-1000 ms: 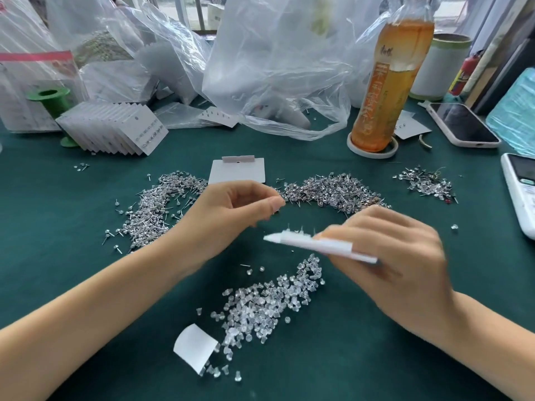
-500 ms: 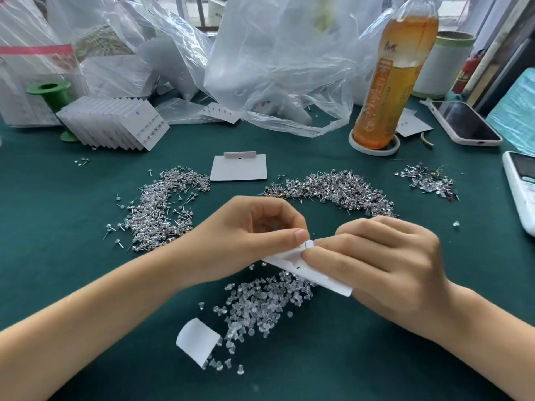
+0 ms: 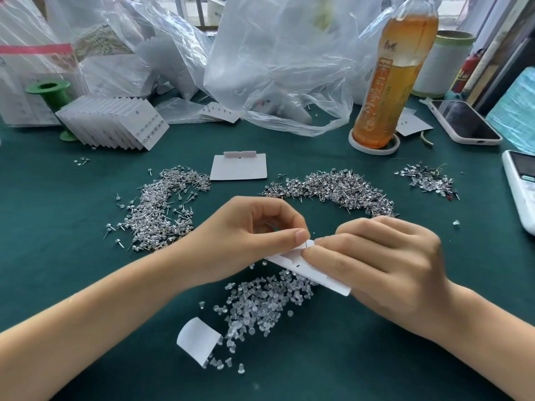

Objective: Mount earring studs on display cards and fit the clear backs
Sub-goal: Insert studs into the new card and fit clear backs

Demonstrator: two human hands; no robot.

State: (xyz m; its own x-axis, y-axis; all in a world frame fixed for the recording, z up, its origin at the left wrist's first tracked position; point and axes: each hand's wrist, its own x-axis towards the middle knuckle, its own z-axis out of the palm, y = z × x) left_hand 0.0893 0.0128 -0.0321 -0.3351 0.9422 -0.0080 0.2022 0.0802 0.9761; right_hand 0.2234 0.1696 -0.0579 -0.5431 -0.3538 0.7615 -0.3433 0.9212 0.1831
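- The right hand [image 3: 385, 261] grips a white card [image 3: 311, 269] above the green table [image 3: 347, 357], thumb on top, the other fingers curled along the card's far edge.
- The card tilts down toward the right, and a thin stud pin [image 3: 304, 246] lies at its upper end.
- The left hand [image 3: 249, 238] pinches at that same end, thumb and forefinger closed together at the pin; whether they hold a back is too small to tell.
- Clear backs [image 3: 260, 305] lie in a loose pile just below the card.
- A curled paper slip [image 3: 198, 340] lies at the near edge of that pile.
- Stud piles lie beyond the hands: left [image 3: 162, 209], middle [image 3: 335, 189], and a small one to the right [image 3: 428, 180].
- A blank card [image 3: 238, 168] lies flat between the left and middle piles.
- A fanned stack of finished cards [image 3: 115, 123] sits far left, beside a green spool [image 3: 49, 91].
- A tea bottle [image 3: 396, 73], plastic bags [image 3: 278, 59] and a phone [image 3: 463, 121] stand along the back.
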